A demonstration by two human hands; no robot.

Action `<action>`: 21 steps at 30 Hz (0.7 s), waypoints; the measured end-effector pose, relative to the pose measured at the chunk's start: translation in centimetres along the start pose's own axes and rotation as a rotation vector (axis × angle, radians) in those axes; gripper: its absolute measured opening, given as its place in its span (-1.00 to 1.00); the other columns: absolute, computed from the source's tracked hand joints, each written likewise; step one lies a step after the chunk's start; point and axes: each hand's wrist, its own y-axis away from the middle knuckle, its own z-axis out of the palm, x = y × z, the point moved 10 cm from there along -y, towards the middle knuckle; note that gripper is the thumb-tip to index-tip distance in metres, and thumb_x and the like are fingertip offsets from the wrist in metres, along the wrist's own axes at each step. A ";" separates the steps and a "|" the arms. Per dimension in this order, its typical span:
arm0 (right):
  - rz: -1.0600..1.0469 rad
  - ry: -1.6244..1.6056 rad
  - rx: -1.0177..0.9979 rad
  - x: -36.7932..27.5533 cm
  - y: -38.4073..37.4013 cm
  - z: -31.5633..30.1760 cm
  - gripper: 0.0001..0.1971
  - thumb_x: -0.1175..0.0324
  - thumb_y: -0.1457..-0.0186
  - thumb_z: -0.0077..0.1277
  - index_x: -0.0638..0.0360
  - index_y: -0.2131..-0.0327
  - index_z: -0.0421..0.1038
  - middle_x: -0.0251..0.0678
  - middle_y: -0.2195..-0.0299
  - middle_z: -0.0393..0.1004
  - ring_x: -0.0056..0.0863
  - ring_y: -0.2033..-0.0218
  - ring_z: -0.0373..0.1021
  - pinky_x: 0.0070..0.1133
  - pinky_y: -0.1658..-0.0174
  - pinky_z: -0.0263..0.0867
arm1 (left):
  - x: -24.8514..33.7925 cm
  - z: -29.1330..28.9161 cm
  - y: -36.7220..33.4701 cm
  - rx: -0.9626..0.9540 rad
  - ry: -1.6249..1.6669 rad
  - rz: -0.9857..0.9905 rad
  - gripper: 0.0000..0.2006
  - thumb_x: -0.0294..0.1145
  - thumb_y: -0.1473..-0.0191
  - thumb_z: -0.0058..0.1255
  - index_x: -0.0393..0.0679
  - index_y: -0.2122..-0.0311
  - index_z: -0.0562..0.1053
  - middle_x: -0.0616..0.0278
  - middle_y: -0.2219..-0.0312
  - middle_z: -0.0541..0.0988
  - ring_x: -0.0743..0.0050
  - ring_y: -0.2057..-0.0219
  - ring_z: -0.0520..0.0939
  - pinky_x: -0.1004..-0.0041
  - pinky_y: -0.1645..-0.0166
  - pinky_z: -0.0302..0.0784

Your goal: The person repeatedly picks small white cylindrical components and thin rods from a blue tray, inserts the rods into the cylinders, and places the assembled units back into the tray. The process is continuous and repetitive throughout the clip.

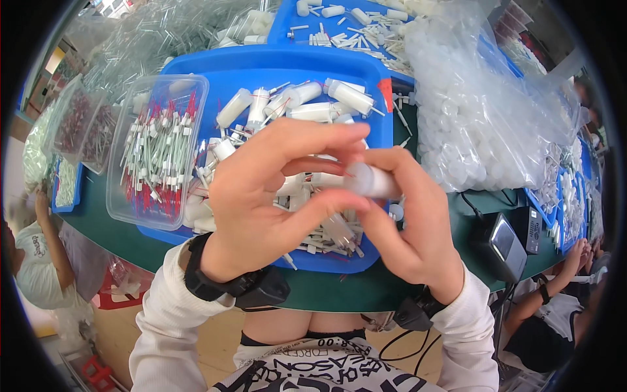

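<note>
Nearest, the right hand [415,219] has its grip closed around a white tube [380,182], seemingly to present its end toward 9 o'clock, where the left hand [251,196] curls close; whether it pinches is unclear. Beneath, a blue tray [261,60] of tubes lies, likely for easy reach. Clear box [120,214] at 9, bag [483,111] at 2, green worktop [457,251] below.

1. You have bright, diffuse light across the blue tray [261,65].
2. Over the tray, your white cylinder [381,183] looks slightly soft.
3. Right of the tray, glare whitens the clear plastic bag [483,104].
4. Well outside the tray, your view bends, then blackens.
</note>
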 end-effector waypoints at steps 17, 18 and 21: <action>0.498 -1.402 -0.274 3.0 1.1 3.1 -0.59 -0.02 -0.01 -0.41 0.05 0.72 0.03 -0.48 0.83 0.01 -0.65 0.78 -0.11 -0.67 0.65 -0.13 | -1.2 -0.8 0.4 0.144 0.065 -0.123 -0.72 -0.54 0.06 0.00 -0.32 0.17 0.37 0.13 0.29 0.48 0.40 0.28 0.54 0.50 0.22 0.43; 0.484 -1.379 -0.285 2.8 1.0 3.2 -0.59 -0.02 -0.01 -0.41 0.04 0.72 0.02 -0.49 0.83 0.01 -0.65 0.78 -0.11 -0.66 0.64 -0.12 | -1.1 -0.7 0.4 0.129 0.052 -0.124 -0.72 -0.54 0.06 0.01 -0.32 0.18 0.38 0.14 0.30 0.49 0.41 0.29 0.54 0.51 0.23 0.43; 0.504 -1.428 -0.262 2.9 1.0 3.1 -0.60 -0.01 -0.01 -0.41 0.03 0.73 0.02 -0.51 0.82 -0.01 -0.65 0.77 -0.10 -0.65 0.59 -0.07 | -0.9 0.2 0.4 0.022 0.000 -0.144 -0.70 -0.51 0.03 -0.07 -0.39 0.15 0.32 0.06 0.29 0.46 0.38 0.25 0.51 0.45 0.15 0.39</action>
